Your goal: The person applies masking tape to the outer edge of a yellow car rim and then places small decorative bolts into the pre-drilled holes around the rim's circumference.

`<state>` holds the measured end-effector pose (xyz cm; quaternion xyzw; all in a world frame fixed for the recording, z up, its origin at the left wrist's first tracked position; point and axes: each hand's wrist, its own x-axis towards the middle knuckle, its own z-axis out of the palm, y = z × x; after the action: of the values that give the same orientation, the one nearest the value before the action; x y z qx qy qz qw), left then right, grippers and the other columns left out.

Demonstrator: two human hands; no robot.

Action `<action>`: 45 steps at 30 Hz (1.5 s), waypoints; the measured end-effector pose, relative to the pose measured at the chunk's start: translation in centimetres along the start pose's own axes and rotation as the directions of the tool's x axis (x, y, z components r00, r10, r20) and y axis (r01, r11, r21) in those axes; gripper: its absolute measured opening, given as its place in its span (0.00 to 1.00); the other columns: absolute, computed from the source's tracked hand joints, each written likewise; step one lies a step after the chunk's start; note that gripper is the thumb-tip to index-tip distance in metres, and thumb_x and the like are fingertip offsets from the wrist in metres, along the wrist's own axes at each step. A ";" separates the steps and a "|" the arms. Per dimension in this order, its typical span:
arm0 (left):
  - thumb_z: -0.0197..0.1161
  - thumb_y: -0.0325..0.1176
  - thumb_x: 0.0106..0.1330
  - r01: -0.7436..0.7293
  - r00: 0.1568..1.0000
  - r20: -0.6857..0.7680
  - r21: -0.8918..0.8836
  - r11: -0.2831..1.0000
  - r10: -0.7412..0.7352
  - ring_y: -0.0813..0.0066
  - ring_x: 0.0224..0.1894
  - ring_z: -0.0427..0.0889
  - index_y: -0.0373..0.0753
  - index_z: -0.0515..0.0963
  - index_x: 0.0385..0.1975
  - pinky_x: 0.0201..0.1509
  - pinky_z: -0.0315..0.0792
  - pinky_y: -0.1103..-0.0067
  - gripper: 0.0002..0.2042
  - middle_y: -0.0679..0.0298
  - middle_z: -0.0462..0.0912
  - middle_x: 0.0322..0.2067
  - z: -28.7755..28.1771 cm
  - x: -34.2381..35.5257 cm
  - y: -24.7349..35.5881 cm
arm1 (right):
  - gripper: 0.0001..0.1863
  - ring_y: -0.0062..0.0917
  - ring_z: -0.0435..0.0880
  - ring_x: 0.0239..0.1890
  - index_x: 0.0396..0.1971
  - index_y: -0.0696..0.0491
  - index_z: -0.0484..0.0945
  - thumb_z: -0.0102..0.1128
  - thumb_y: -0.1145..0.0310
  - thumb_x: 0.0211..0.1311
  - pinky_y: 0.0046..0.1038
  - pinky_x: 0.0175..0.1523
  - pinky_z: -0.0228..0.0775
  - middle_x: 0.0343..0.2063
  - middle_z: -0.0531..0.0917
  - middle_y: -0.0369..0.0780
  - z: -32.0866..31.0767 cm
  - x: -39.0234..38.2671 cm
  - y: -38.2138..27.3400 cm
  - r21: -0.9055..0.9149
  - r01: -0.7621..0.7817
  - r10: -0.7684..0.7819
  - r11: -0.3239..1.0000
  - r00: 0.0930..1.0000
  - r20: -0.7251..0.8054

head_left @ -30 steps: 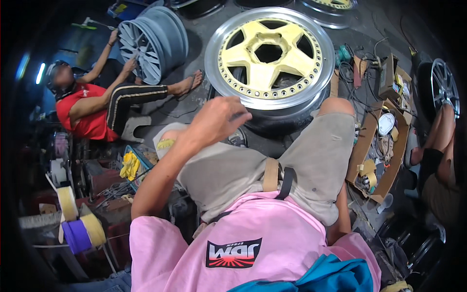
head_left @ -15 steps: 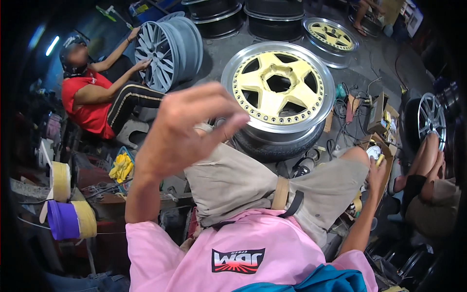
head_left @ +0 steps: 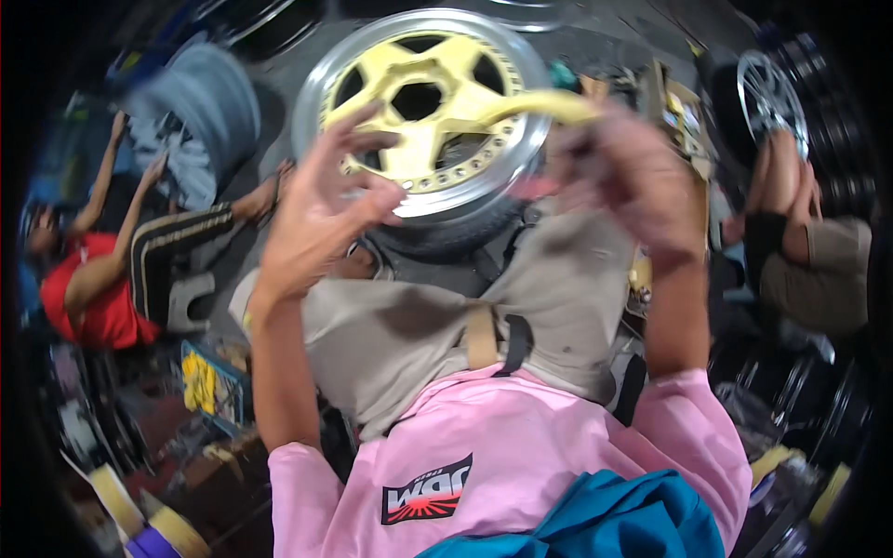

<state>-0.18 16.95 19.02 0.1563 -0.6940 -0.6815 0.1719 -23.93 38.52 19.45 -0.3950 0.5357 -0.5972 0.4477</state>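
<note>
I see 2 bare hands raised in front of the wearer's lap, near a large wheel. The left hand (head_left: 316,200) has its fingers loosely curved and its thumb well apart from them; I see nothing in it. It overlaps the wheel's near left edge in my view, but I cannot tell whether it touches. The right hand (head_left: 637,186) is smeared by blur. Its fingers appear closed on 1 end of a curved yellow strip (head_left: 549,104), though I cannot make out each finger. The strip reaches leftward from that hand, across the bright rim lip (head_left: 532,79) to a yellow spoke; I cannot tell if it touches.

The wheel (head_left: 409,166) lies face up in front of the knees, its 5-spoke face covered in yellow, with a black tire (head_left: 446,240) beneath it.

Below my hands' view I get grey trousers (head_left: 381,339), a pink shirt (head_left: 558,446) and a teal cloth (head_left: 623,511). At left, a person in red (head_left: 93,298) has both hands at a grey wheel (head_left: 223,98); nearer, a yellow cloth (head_left: 198,381) sits in a blue basket. At right, another person's legs reach a silver wheel (head_left: 767,88).
</note>
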 end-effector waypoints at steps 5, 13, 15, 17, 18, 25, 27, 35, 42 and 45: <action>0.55 0.31 0.78 0.184 0.982 0.026 0.121 0.976 -0.188 0.79 0.23 0.80 0.29 0.76 0.51 0.27 0.75 0.82 0.12 0.60 0.83 0.34 4.2 2.9 -2.7 | 0.15 0.23 0.84 0.43 0.48 0.62 0.82 0.57 0.65 0.77 0.28 0.51 0.76 0.38 0.85 0.40 -1.9 1.3 5.4 -0.557 0.371 -0.516 0.743 0.848 -0.124; 0.58 0.32 0.78 0.334 0.859 -0.489 0.313 0.889 -0.150 0.80 0.27 0.79 0.30 0.78 0.42 0.32 0.76 0.80 0.09 0.59 0.83 0.35 -1.8 -9.4 -2.2 | 0.35 0.51 0.76 0.65 0.68 0.49 0.72 0.66 0.54 0.61 0.49 0.65 0.72 0.62 0.78 0.54 -21.2 -2.0 49.9 -0.746 -0.649 0.520 0.147 0.692 -0.500; 0.59 0.30 0.77 0.338 0.803 -0.593 0.365 0.867 -0.063 0.80 0.27 0.80 0.30 0.78 0.43 0.32 0.76 0.80 0.08 0.61 0.83 0.34 -1.9 -13.3 -0.3 | 0.34 0.49 0.76 0.65 0.68 0.48 0.71 0.65 0.59 0.60 0.52 0.64 0.72 0.65 0.75 0.52 -18.5 -2.9 53.4 -0.826 -0.563 0.620 -0.029 0.638 -0.457; 0.59 0.28 0.77 0.256 0.758 -0.651 0.253 0.933 -0.032 0.79 0.27 0.81 0.28 0.79 0.44 0.33 0.76 0.81 0.08 0.58 0.85 0.33 -3.4 -14.2 -1.2 | 0.29 0.52 0.65 0.71 0.73 0.24 0.60 0.50 0.51 0.74 0.68 0.60 0.67 0.76 0.59 0.41 -27.6 -10.4 57.3 -0.941 -0.330 0.480 -0.074 0.815 -0.324; 0.60 0.29 0.76 0.377 0.644 -0.765 0.320 0.869 0.003 0.79 0.26 0.81 0.28 0.79 0.44 0.32 0.75 0.81 0.08 0.59 0.85 0.32 -2.1 -20.1 1.9 | 0.29 0.53 0.68 0.67 0.72 0.24 0.63 0.52 0.57 0.73 0.64 0.56 0.72 0.72 0.63 0.41 -14.1 -7.1 55.3 -0.960 -0.278 0.530 -0.028 0.811 -0.250; 0.61 0.28 0.76 0.333 0.589 -0.807 0.296 0.895 0.048 0.84 0.27 0.81 0.31 0.80 0.44 0.30 0.73 0.85 0.07 0.65 0.85 0.33 -2.2 -19.7 -1.3 | 0.31 0.54 0.73 0.59 0.60 0.52 0.74 0.69 0.67 0.53 0.49 0.61 0.69 0.56 0.71 0.53 -18.8 -6.3 41.8 -0.894 -0.252 -0.157 0.370 0.931 -0.328; 0.60 0.27 0.76 0.280 0.637 -0.770 0.281 0.918 0.042 0.84 0.27 0.80 0.31 0.80 0.43 0.31 0.73 0.85 0.06 0.64 0.85 0.33 -2.8 -18.6 -2.1 | 0.41 0.56 0.72 0.59 0.63 0.52 0.71 0.76 0.67 0.44 0.48 0.63 0.69 0.54 0.72 0.54 -19.0 -5.3 29.3 -0.853 -0.403 -0.159 0.332 0.867 -0.472; 0.60 0.34 0.77 0.103 0.738 -0.671 0.219 0.970 0.073 0.84 0.26 0.81 0.32 0.81 0.42 0.29 0.74 0.84 0.10 0.65 0.84 0.31 -4.7 -8.6 -4.7 | 0.33 0.42 0.78 0.50 0.60 0.53 0.75 0.73 0.66 0.52 0.39 0.56 0.71 0.47 0.77 0.50 -21.0 -4.9 34.6 -0.895 -0.437 0.141 -0.091 0.884 -0.446; 0.55 0.35 0.80 0.137 0.947 -0.319 0.309 0.941 -0.034 0.85 0.26 0.79 0.31 0.81 0.51 0.30 0.74 0.84 0.14 0.66 0.83 0.33 -6.6 -1.0 -2.1 | 0.17 0.21 0.81 0.42 0.54 0.57 0.83 0.61 0.62 0.73 0.27 0.48 0.73 0.40 0.85 0.40 -18.3 4.3 23.5 -0.806 -0.502 0.250 0.315 0.863 -0.440; 0.55 0.36 0.80 0.137 0.986 -0.124 0.229 0.964 -0.111 0.84 0.27 0.80 0.32 0.82 0.51 0.31 0.74 0.84 0.15 0.65 0.84 0.33 -5.5 3.9 -3.3 | 0.21 0.18 0.79 0.35 0.54 0.59 0.82 0.63 0.59 0.72 0.23 0.43 0.72 0.35 0.84 0.36 -14.8 8.7 10.1 -0.692 -0.001 -0.221 0.722 0.947 -0.232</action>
<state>-1.22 10.20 15.94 0.2560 -0.7486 -0.5937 0.1470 -39.38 34.12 7.66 -0.4685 0.7538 -0.4363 0.1478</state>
